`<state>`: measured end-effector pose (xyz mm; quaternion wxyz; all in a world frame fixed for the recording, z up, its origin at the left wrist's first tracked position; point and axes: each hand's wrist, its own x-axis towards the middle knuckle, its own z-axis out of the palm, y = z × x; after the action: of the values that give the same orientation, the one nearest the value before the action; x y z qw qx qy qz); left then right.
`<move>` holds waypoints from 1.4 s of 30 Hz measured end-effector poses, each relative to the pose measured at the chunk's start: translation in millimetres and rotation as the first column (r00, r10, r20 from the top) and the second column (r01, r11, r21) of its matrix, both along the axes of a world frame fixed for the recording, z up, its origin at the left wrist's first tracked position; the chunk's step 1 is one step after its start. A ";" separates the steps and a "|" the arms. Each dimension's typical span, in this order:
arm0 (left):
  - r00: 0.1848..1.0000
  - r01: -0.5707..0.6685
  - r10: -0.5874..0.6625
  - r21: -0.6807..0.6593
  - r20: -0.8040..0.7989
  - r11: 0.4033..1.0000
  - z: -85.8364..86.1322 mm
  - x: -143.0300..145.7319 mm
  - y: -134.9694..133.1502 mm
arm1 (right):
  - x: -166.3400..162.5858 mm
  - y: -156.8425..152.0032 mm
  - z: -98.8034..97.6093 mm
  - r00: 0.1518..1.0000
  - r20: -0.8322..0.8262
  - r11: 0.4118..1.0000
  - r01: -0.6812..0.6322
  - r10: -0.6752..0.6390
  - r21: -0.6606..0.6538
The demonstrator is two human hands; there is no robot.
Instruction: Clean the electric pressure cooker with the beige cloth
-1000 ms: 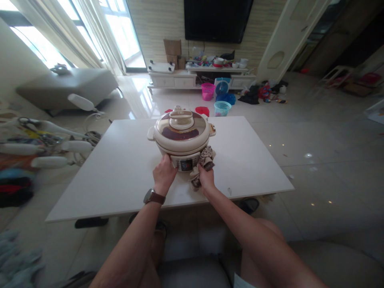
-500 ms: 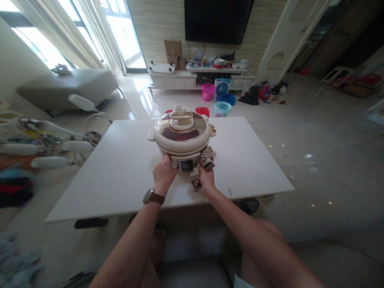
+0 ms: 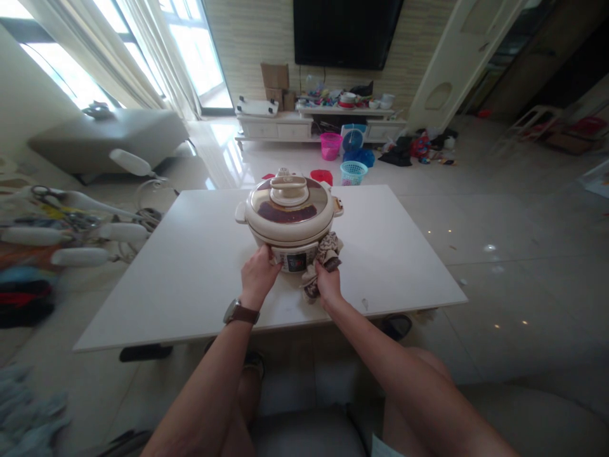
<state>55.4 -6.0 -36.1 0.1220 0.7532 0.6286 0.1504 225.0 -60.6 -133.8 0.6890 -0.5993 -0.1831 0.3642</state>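
- While both bare forearms reach forward from a seated person's knees, the left hand point(image 3: 258, 274) grasps the lower front of a cream electric cooker point(image 3: 289, 219). Its fingers curl against the base just left of the control panel point(image 3: 295, 260).
- The right hand point(image 3: 327, 284) is clenched around a crumpled, brown-patterned cloth point(image 3: 325, 254). It presses the cloth against the cooker's base just right of the panel.
- The cooker stands upright directly beyond both hands, touching them. Its lid is on, with a broad knob point(image 3: 288, 188) on top and a small handle sticking out at each side.
- A brown-strapped wristwatch point(image 3: 240, 312) sits on the left wrist, just behind the left hand.
- A white table point(image 3: 190, 273) carries the cooker and spreads out to either side of the hands.
- Well beyond the hands, across a glossy pale floor, stand a pink basket point(image 3: 330, 145) and a blue basket point(image 3: 353, 172).
- Behind the baskets is a low white cabinet point(image 3: 285, 127) crowded with small items, with a dark television point(image 3: 347, 32) on the wall above it.
- Far off to the left of the left hand is a grey sofa point(image 3: 109, 136). Nearer on that side is blurred clutter that is too smeared to identify.
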 end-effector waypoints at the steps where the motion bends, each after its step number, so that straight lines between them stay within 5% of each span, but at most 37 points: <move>1: 1.000 -0.007 0.007 0.000 -0.001 1.000 -0.1 0.3 -0.1 | -1.5 -0.4 3.3 1.000 0.000 0.999 0.031 -0.031 -0.032; 15: 1.000 -0.016 0.017 -0.033 0.012 0.999 5.0 3.7 0.4 | -1.5 2.2 18.5 0.991 0.097 0.990 0.105 -0.096 -0.093; 22: 1.000 -0.018 0.018 -0.036 0.019 0.999 4.5 4.3 2.1 | -17.3 -10.0 39.2 0.935 0.350 0.997 0.053 -0.067 0.050; 26: 0.999 -0.014 0.016 -0.038 0.045 0.999 3.7 3.6 2.1 | 10.4 3.6 59.5 0.852 0.521 0.991 -0.034 -0.039 0.130; 31: 0.998 -0.009 0.011 -0.030 0.063 1.000 1.9 3.8 1.8 | 49.0 27.6 78.2 0.842 0.538 0.999 0.016 -0.032 0.033; 33: 0.998 -0.009 0.011 -0.035 0.060 0.999 2.1 4.2 1.7 | 51.2 25.8 88.7 0.755 0.655 0.994 -0.068 -0.001 0.080; 38: 0.999 0.000 0.001 -0.042 0.042 0.999 4.8 5.6 0.8 | 37.8 9.7 122.6 0.259 0.955 0.910 -0.413 0.144 -0.025; 40: 0.999 0.003 -0.001 -0.044 0.040 0.999 6.0 6.0 -0.8 | 36.6 9.2 130.6 0.204 0.966 0.906 -0.419 0.160 -0.062; 42: 0.999 0.006 -0.004 -0.049 0.039 0.999 6.8 6.2 -3.2 | 40.4 12.6 132.3 0.252 0.957 0.917 -0.398 0.145 -0.034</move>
<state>61.6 -9.2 -29.3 0.1532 0.7485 0.6276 0.1492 265.4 -48.1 -1.5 0.4340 -0.5774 -0.6907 0.0334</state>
